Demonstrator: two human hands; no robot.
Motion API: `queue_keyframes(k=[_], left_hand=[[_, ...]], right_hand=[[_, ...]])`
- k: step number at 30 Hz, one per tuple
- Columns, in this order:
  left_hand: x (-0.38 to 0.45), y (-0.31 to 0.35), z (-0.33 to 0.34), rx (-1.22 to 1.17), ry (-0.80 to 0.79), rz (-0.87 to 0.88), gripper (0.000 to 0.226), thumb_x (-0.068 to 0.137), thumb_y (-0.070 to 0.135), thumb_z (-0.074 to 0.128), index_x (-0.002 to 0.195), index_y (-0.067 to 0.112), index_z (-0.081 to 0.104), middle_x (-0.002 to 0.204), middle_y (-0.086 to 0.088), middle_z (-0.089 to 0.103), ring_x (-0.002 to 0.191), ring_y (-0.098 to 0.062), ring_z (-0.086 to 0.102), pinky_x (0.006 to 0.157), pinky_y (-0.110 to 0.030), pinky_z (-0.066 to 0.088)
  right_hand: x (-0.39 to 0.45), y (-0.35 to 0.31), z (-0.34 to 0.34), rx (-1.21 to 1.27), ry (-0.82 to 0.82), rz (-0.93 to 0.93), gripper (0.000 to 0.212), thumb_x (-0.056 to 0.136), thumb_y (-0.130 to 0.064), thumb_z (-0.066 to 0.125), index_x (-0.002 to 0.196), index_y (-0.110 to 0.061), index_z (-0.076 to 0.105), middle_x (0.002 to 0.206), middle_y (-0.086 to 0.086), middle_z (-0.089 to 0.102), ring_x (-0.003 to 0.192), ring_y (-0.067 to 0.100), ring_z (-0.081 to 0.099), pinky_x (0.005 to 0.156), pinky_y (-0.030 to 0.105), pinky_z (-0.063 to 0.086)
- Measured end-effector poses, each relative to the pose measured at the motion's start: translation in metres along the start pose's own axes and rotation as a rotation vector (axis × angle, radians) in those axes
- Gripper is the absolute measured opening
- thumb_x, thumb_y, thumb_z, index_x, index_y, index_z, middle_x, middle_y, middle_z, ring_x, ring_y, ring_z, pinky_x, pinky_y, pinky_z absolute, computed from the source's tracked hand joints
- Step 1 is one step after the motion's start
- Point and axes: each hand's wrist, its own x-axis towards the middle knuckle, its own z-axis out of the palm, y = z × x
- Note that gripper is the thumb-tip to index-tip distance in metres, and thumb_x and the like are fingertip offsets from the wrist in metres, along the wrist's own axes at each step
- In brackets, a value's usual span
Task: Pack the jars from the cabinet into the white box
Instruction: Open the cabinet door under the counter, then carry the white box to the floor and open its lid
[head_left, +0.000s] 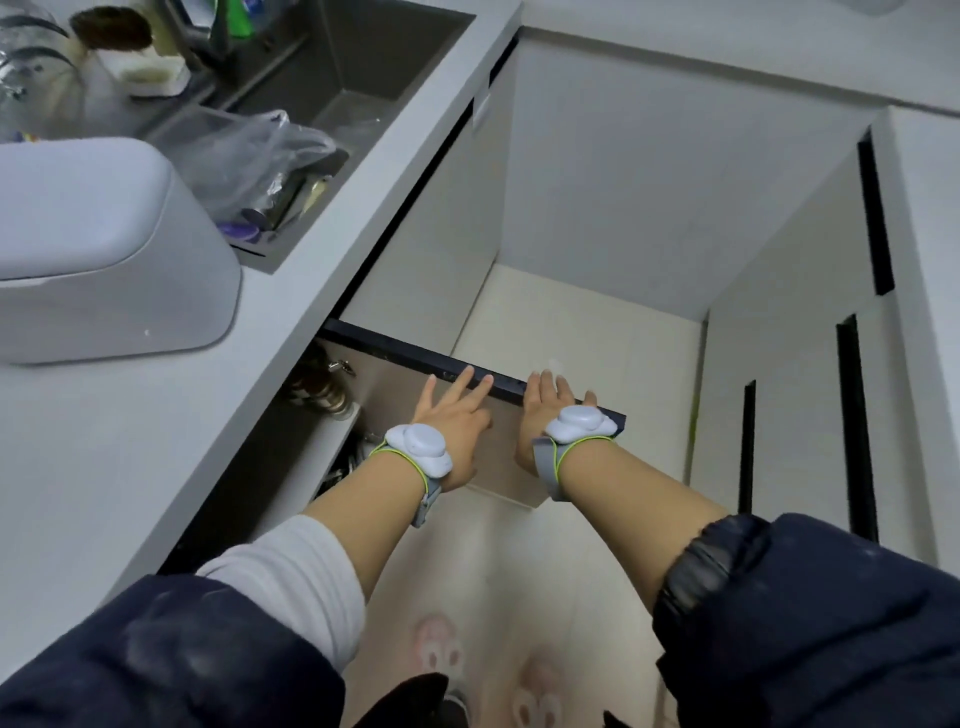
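Under the counter, a cabinet door (397, 376) stands swung open, its dark top edge running toward the right. My left hand (457, 415) lies flat on the door's inner face with fingers spread, the fingertips touching that top edge. My right hand (545, 402) grips the top edge near the door's far corner, fingers curled over it and thumb on the near side. Inside the cabinet, just below the counter, I see the metal-lidded tops of jars (319, 392); the rest of them is hidden in shadow. The white box (104, 249), rounded and lidded, sits on the counter at the left.
A dark sink (374, 67) holds a crumpled plastic bag (249, 156) with items inside; bottles and a brush stand behind it. White cabinet fronts (779, 364) close off the right side and the far end. My slippers (441, 649) stand on the pale floor below.
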Motion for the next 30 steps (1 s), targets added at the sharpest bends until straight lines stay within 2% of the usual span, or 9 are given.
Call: queue_keyframes(k=[3, 9, 14, 16, 19, 23, 25, 27, 30], left_hand=[[-0.001, -0.023, -0.017, -0.058, 0.039, -0.039, 0.048, 0.086, 0.020, 0.056, 0.133, 0.019, 0.048, 0.164, -0.002, 0.000, 0.152, -0.022, -0.010, 0.121, -0.054, -0.003], [-0.018, -0.083, -0.047, -0.182, 0.140, -0.093, 0.054, 0.088, 0.024, 0.057, 0.139, 0.018, 0.043, 0.160, -0.005, 0.020, 0.151, -0.022, 0.006, 0.121, -0.052, 0.010], [-0.052, -0.120, -0.054, -0.455, 0.328, -0.105, 0.049, 0.089, 0.021, 0.058, 0.136, 0.014, 0.047, 0.146, -0.006, 0.045, 0.139, -0.023, 0.038, 0.112, -0.033, 0.033], [-0.065, -0.135, -0.059, -0.557, 0.458, -0.184, 0.044, 0.088, 0.020, 0.058, 0.132, 0.018, 0.052, 0.136, -0.002, 0.055, 0.126, -0.020, 0.051, 0.103, -0.029, 0.041], [-0.081, -0.154, -0.077, -0.747, 0.714, -0.325, 0.031, 0.085, 0.011, 0.056, 0.113, 0.017, 0.065, 0.110, -0.001, 0.068, 0.102, -0.017, 0.064, 0.089, -0.025, 0.049], [-0.108, -0.183, -0.105, -0.750, 1.151, -0.549, 0.024, 0.080, 0.002, 0.053, 0.092, 0.014, 0.070, 0.089, 0.004, 0.062, 0.075, -0.006, 0.055, 0.072, -0.016, 0.044], [-0.123, -0.196, -0.116, -0.723, 1.340, -0.632, 0.021, 0.075, -0.001, 0.055, 0.086, 0.013, 0.066, 0.088, 0.003, 0.054, 0.074, 0.005, 0.049, 0.069, -0.005, 0.036], [-0.136, -0.212, -0.125, -0.706, 1.470, -0.770, 0.017, 0.073, 0.001, 0.055, 0.084, 0.012, 0.062, 0.089, -0.002, 0.050, 0.075, 0.007, 0.048, 0.065, -0.004, 0.032], [-0.142, -0.230, -0.134, -0.724, 1.552, -1.020, 0.029, 0.075, 0.008, 0.062, 0.103, 0.009, 0.057, 0.108, -0.010, 0.049, 0.097, -0.015, 0.048, 0.077, -0.012, 0.029]], right_hand=[[0.011, -0.015, -0.014, 0.006, -0.051, 0.027, 0.062, 0.092, -0.023, 0.039, 0.149, -0.009, 0.019, 0.159, 0.007, 0.020, 0.149, 0.023, 0.015, 0.117, 0.048, 0.017], [0.015, -0.076, -0.035, 0.040, 0.050, -0.019, 0.051, 0.080, -0.024, 0.052, 0.128, -0.011, 0.043, 0.132, 0.009, 0.046, 0.129, 0.028, 0.041, 0.102, 0.044, 0.038], [0.013, -0.138, -0.069, 0.131, 0.103, -0.186, 0.044, 0.077, -0.031, 0.059, 0.117, -0.017, 0.048, 0.122, 0.008, 0.050, 0.118, 0.030, 0.050, 0.092, 0.039, 0.043], [0.012, -0.161, -0.090, 0.183, 0.151, -0.290, 0.047, 0.080, -0.029, 0.058, 0.124, -0.016, 0.047, 0.129, 0.010, 0.050, 0.120, 0.032, 0.051, 0.094, 0.038, 0.046], [0.010, -0.191, -0.121, 0.345, 0.210, -0.410, 0.052, 0.089, -0.013, 0.052, 0.140, -0.009, 0.041, 0.145, 0.015, 0.042, 0.132, 0.032, 0.044, 0.105, 0.032, 0.037], [0.017, -0.235, -0.153, 0.556, 0.316, -0.552, 0.048, 0.093, -0.013, 0.046, 0.141, -0.013, 0.041, 0.144, 0.010, 0.045, 0.127, 0.026, 0.049, 0.095, 0.025, 0.037], [0.022, -0.255, -0.166, 0.629, 0.349, -0.595, 0.039, 0.093, -0.015, 0.048, 0.132, -0.012, 0.049, 0.135, 0.010, 0.051, 0.118, 0.028, 0.053, 0.084, 0.023, 0.034], [0.027, -0.277, -0.180, 0.698, 0.369, -0.669, 0.028, 0.091, -0.017, 0.051, 0.117, -0.009, 0.055, 0.122, 0.012, 0.056, 0.107, 0.028, 0.053, 0.077, 0.020, 0.031], [0.034, -0.301, -0.193, 0.701, 0.304, -0.733, 0.039, 0.091, -0.024, 0.053, 0.126, -0.007, 0.051, 0.130, 0.013, 0.053, 0.121, 0.028, 0.047, 0.098, 0.029, 0.037]])
